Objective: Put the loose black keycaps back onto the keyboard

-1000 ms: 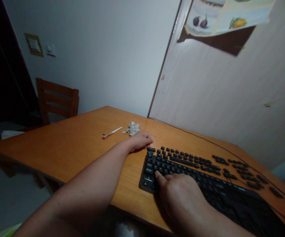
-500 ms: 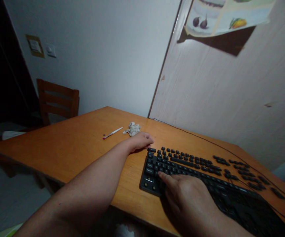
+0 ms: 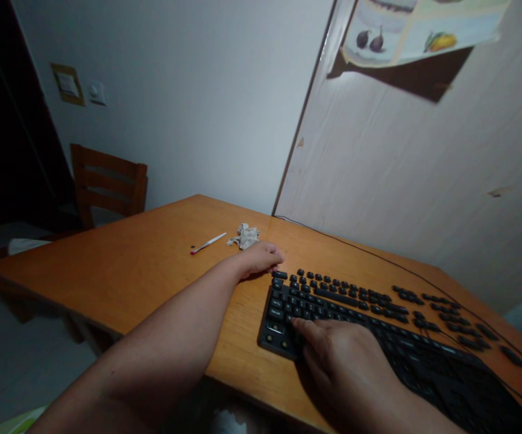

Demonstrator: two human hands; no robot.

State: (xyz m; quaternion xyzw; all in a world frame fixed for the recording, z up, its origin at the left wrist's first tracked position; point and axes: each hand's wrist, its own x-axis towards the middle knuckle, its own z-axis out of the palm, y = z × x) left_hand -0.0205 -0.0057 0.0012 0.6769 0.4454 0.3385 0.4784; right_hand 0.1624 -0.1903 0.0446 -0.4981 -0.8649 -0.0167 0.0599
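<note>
A black keyboard (image 3: 360, 328) lies on the wooden table, with keycaps fitted on part of it and bare sockets showing at its near-left corner. The index finger of my right hand (image 3: 351, 355) is stretched out, its tip touching a key in the left part of the keyboard. That hand's other fingers are mostly hidden under it. Beyond the keyboard's far-left corner, my left hand (image 3: 261, 258) rests on the table, fingers curled in; whether anything is inside them is hidden. A loose keycap (image 3: 279, 275) lies just beside it.
Several loose keycaps (image 3: 355, 290) are lined up behind the keyboard, more keycaps (image 3: 457, 322) lie to the right. Near my left hand are crumpled paper (image 3: 244, 236) and a thin white brush-like tool (image 3: 209, 243). A cable (image 3: 378, 259) runs along the table's back. A wooden chair (image 3: 110, 181) stands left.
The view has shifted very slightly. My right index fingertip is still at nearly the same key, and my left hand stays in place.
</note>
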